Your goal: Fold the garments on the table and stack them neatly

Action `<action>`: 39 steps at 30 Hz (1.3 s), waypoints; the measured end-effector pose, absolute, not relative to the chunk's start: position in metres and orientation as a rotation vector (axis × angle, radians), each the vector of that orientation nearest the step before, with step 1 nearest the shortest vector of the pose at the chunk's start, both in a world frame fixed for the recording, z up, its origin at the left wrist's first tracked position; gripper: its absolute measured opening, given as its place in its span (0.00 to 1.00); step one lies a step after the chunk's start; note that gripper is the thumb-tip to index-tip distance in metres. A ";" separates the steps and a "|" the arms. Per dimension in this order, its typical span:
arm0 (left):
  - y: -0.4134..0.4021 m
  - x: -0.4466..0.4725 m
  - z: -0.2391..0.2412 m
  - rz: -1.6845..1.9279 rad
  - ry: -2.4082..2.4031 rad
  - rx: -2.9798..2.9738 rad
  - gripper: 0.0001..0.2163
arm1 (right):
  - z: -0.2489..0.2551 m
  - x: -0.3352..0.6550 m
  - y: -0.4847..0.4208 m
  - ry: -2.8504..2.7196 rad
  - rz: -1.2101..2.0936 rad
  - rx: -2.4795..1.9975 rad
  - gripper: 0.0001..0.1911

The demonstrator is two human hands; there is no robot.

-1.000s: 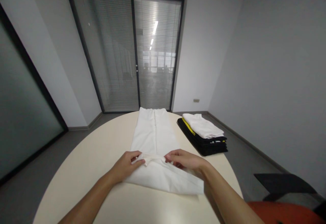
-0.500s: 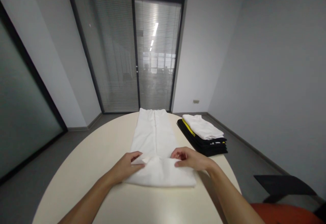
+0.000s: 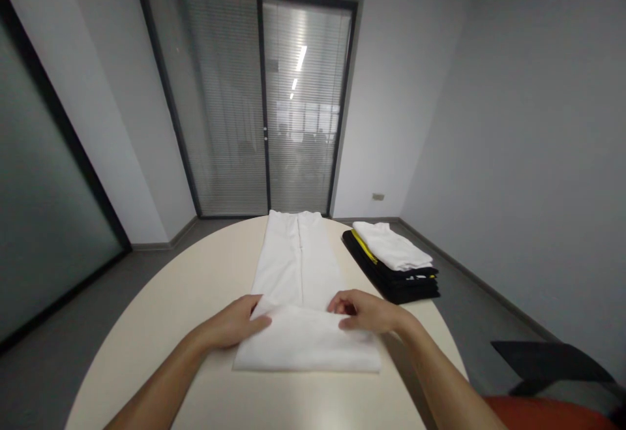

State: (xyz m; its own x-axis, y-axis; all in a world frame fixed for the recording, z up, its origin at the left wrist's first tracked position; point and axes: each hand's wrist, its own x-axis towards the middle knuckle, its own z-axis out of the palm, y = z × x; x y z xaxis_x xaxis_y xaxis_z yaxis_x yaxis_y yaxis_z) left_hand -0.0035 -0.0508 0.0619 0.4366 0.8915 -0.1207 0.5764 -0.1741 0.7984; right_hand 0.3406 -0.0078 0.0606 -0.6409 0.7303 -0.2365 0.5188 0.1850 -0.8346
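Currently, your left hand (image 3: 235, 321) and right hand (image 3: 369, 312) pinch the long white fabric garment (image 3: 281, 270) by its near flap (image 3: 308, 345), at 9 and 3 o'clock; on the round cream table (image 3: 171, 293), its length runs toward 12.

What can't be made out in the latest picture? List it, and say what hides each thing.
All in the head view:
- Left hand: some fingers, hidden by the white cloth and the hand itself.
- Underside of the cloth's near fold: covered by its top layer.
- Lettering or pattern on the clothes pile: too small.
- Chair: cut off by the bottom and right edges.
- Room beyond the blinds: veiled by their slats.
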 end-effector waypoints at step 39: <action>-0.062 -0.016 0.085 0.057 1.089 1.886 0.09 | 0.077 0.328 -0.030 -2.434 1.573 -1.139 0.16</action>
State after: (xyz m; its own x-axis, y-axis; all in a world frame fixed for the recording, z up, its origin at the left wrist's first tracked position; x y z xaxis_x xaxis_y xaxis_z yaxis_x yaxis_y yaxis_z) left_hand -0.0162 -0.0621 0.0848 0.6066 0.7011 -0.3748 0.6580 -0.1782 0.7316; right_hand 0.3278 -0.0303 0.0774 -0.7322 0.5858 -0.3474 0.5575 0.2225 -0.7998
